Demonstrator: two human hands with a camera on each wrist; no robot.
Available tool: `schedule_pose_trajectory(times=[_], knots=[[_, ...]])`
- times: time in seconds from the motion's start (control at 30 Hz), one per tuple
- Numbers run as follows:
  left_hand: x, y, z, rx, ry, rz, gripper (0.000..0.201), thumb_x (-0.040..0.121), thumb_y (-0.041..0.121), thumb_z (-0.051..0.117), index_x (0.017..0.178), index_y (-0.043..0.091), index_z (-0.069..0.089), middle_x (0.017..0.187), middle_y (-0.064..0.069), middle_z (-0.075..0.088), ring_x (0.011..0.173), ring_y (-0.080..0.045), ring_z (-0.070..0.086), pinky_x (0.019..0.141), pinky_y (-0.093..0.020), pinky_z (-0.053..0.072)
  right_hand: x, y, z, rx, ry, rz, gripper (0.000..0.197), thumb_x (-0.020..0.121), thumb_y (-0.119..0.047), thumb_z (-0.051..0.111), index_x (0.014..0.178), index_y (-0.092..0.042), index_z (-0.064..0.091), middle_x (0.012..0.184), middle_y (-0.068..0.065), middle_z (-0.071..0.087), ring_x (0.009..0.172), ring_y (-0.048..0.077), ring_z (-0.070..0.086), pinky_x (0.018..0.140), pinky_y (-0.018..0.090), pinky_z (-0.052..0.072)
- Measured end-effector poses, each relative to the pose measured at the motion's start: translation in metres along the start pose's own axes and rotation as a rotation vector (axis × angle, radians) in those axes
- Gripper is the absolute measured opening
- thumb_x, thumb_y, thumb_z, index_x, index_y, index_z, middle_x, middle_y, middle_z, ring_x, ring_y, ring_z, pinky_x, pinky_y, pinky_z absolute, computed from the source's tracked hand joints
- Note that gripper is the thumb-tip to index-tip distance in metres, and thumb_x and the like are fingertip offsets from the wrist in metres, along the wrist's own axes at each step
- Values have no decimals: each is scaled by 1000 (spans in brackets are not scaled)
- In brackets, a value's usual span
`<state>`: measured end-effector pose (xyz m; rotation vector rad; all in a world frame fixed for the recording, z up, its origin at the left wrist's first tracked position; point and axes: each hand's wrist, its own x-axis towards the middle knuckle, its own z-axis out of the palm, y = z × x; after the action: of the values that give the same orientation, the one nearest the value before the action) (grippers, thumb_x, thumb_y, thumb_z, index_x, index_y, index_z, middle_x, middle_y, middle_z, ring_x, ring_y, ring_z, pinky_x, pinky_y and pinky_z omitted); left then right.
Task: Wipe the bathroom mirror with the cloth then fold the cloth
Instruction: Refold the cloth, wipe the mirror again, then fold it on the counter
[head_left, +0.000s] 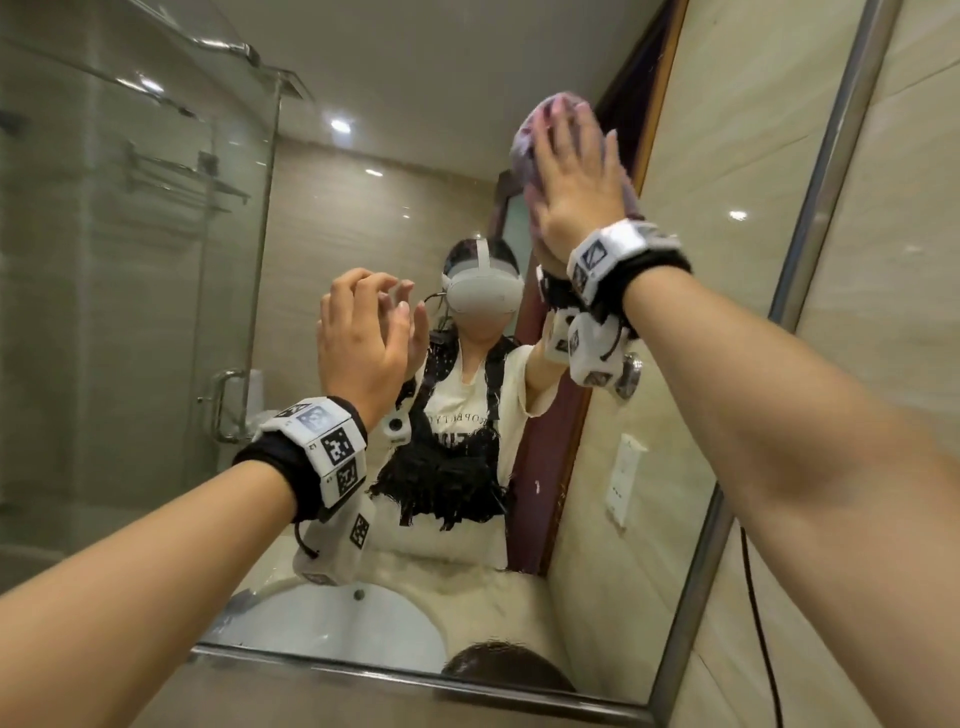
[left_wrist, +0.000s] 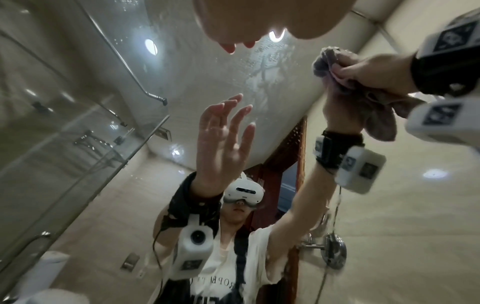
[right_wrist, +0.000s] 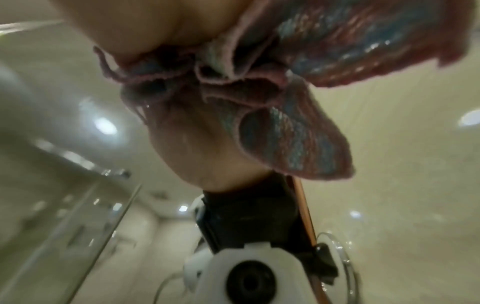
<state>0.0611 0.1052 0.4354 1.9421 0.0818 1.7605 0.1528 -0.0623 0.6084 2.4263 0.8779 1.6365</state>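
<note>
A large wall mirror (head_left: 363, 156) fills the head view. My right hand (head_left: 576, 171) lies flat, fingers straight and spread, pressing a bunched purple cloth (head_left: 524, 145) against the glass near its upper right. In the left wrist view the cloth (left_wrist: 324, 63) bulges out beyond the right hand (left_wrist: 376, 70), and a tail hangs toward the wrist. The right wrist view shows the cloth (right_wrist: 298, 92) crumpled under the palm (right_wrist: 155, 26). My left hand (head_left: 358, 332) is raised lower left of it, holding nothing. Its fingers are loosely bent, with the tips at or very near the glass.
Wet streaks and droplets (left_wrist: 265, 67) mark the glass between the hands. A metal frame (head_left: 691, 597) edges the mirror, with tiled wall (head_left: 883, 260) and a black cable (head_left: 763, 623) to its right. A white sink (head_left: 337, 623) and a glass shower enclosure (head_left: 130, 260) appear as reflections.
</note>
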Motion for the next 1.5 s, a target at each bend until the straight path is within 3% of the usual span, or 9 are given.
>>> schedule_pose_trajectory(times=[0.2,0.37,0.43,0.6,0.83,1.1,1.3,1.4,1.5], knots=[[-11,5,3,11,-42,-45,36,89,27,42,116,8,55,125,-12,47,114,-26,43,97,-34,33,-53,11,25,-231,-52,-354,58,96,-35,34,149,-17,18,157,9,17,145,30,14,115,51,7],[-10,9,-2,5,-33,-15,34,89,28,42,114,9,54,123,-10,48,114,-23,43,96,-31,32,-42,18,8,56,35,378,65,98,-38,27,150,-15,-4,158,10,-8,146,28,-8,117,50,-1],[-10,5,-5,21,-31,-1,33,89,27,43,114,8,55,122,-11,49,113,-25,44,96,-32,33,-38,3,7,41,31,416,68,98,-40,29,150,-11,-4,158,13,-7,146,31,-6,117,52,0],[-23,-5,-9,53,-50,-20,34,89,26,43,114,6,54,121,-13,50,111,-27,46,95,-34,35,-65,-45,31,-63,-106,-94,64,98,-38,23,150,-13,-7,158,11,-10,145,30,-10,114,51,-8],[-81,-23,-23,79,-123,-74,42,87,35,36,112,7,56,118,-12,53,111,-27,47,95,-34,34,-173,-87,107,-81,10,-457,58,91,-35,31,144,-11,31,150,10,35,139,32,30,112,54,1],[-163,-62,-72,149,-218,-104,37,88,31,39,110,7,56,112,-12,57,104,-28,51,91,-33,35,-336,-152,186,72,-78,-670,68,79,-16,36,144,-13,18,151,6,16,142,28,-23,114,50,-15],[-215,-111,-118,226,-232,-184,36,88,28,40,111,6,57,109,-11,59,100,-27,52,88,-27,33,-384,-191,213,139,-202,-966,63,78,-14,37,140,-17,28,149,4,37,145,28,1,116,48,-9],[-225,-132,-141,270,-224,-213,35,87,26,41,110,5,57,108,-12,59,99,-30,53,89,-27,31,-361,-198,222,697,-303,-1166,60,91,-22,33,148,-13,16,157,6,14,146,25,-1,114,48,1],[-214,-151,-154,269,-206,-225,33,87,23,42,110,4,57,108,-13,59,99,-30,53,90,-28,32,-304,-197,231,1592,-706,-726,60,97,-45,33,143,-7,27,146,10,34,132,24,33,111,44,17]])
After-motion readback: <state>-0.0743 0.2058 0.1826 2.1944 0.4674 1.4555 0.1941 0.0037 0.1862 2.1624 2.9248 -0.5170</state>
